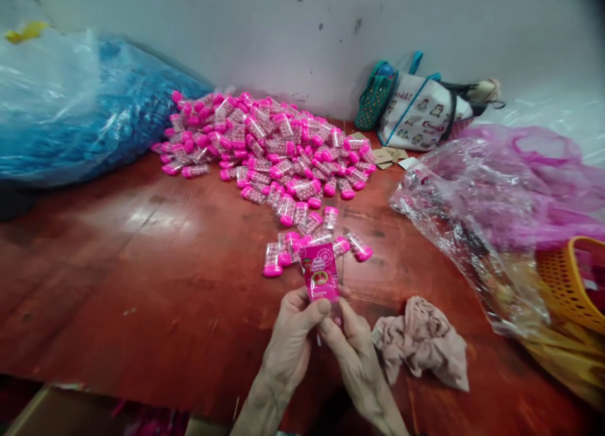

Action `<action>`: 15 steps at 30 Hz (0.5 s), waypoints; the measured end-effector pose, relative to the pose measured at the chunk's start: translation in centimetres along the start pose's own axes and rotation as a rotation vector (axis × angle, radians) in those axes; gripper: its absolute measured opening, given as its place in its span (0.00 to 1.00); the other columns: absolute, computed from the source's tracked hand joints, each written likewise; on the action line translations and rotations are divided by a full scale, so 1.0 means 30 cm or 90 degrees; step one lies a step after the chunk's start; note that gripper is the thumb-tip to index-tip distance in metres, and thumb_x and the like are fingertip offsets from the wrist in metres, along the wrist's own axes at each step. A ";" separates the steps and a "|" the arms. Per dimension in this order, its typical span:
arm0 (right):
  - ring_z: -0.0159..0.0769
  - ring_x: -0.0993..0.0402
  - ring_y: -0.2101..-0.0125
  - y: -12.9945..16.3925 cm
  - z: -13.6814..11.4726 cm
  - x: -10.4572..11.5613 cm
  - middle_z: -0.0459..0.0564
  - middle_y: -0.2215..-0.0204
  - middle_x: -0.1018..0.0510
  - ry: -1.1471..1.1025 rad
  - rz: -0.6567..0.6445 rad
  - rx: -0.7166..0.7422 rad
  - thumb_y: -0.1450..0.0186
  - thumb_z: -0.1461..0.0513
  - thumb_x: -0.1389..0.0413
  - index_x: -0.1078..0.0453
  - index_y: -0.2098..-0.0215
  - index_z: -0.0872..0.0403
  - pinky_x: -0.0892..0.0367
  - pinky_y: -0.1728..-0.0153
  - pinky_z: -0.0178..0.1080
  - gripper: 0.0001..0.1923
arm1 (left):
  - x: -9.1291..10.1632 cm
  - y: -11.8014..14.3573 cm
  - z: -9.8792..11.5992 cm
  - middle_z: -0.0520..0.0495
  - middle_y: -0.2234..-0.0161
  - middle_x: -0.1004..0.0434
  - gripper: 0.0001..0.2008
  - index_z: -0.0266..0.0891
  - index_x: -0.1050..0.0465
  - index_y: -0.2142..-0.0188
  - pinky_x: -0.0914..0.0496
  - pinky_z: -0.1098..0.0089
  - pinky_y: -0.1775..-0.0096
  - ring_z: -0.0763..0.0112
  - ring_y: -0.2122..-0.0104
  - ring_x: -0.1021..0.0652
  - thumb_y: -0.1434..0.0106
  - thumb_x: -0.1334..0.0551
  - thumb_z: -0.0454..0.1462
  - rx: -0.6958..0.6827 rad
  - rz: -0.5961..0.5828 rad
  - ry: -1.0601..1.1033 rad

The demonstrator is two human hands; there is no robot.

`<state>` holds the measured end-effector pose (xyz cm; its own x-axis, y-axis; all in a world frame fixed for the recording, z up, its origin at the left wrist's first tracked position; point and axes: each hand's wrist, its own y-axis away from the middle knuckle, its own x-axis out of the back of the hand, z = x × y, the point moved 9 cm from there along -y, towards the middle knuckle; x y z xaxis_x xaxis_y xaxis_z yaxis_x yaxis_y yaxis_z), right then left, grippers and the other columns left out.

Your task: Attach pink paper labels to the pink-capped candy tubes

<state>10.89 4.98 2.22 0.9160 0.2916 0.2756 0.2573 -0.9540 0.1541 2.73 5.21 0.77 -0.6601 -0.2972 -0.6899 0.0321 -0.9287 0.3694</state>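
Now both hands meet low at six o'clock over the red wooden table [142, 285], pinching one small pink printed sachet [319, 273] upright between them. The left hand [290, 341] closes thumb and fingers on the sachet's lower left edge; the right hand [352, 351] grips its lower right edge, fingers curled. Just beyond, toward twelve o'clock, lies a big heap of clear capsule-shaped containers with pink caps [274, 152], a few strays near the sachet. At four o'clock, just beside the right hand, rests a crumpled beige cloth [423, 348]. A blue plastic sack [80, 108] sits at ten o'clock, a clear crinkled bag [477, 215] at two o'clock, an orange plastic basket [567, 285] at three.
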 end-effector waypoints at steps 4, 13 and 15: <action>0.29 0.37 0.74 -0.002 -0.029 -0.035 0.43 0.75 0.32 -0.099 -0.068 -0.017 0.35 0.55 0.52 0.32 0.66 0.54 0.40 0.72 0.30 0.12 | 0.026 0.021 0.046 0.43 0.71 0.21 0.10 0.35 0.22 0.68 0.31 0.70 0.69 0.68 0.74 0.24 0.44 0.38 0.40 -0.047 0.040 0.004; 0.27 0.40 0.76 -0.012 0.004 -0.039 0.43 0.76 0.34 -0.230 -0.014 -0.022 0.36 0.54 0.51 0.32 0.61 0.55 0.43 0.77 0.30 0.14 | 0.018 0.024 0.013 0.44 0.70 0.20 0.09 0.34 0.23 0.65 0.31 0.69 0.64 0.67 0.69 0.23 0.43 0.38 0.36 -0.029 0.011 -0.100; 0.28 0.38 0.77 -0.022 0.003 -0.037 0.42 0.76 0.33 -0.204 -0.032 -0.010 0.36 0.54 0.51 0.32 0.62 0.54 0.41 0.76 0.30 0.13 | 0.026 0.020 0.007 0.43 0.70 0.21 0.08 0.33 0.23 0.66 0.30 0.69 0.65 0.66 0.68 0.23 0.44 0.38 0.36 -0.014 0.041 -0.067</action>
<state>9.73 5.29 1.74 0.9530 0.2995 -0.0453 0.3027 -0.9367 0.1759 2.07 4.46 0.60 -0.7307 -0.3333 -0.5959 0.0931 -0.9133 0.3966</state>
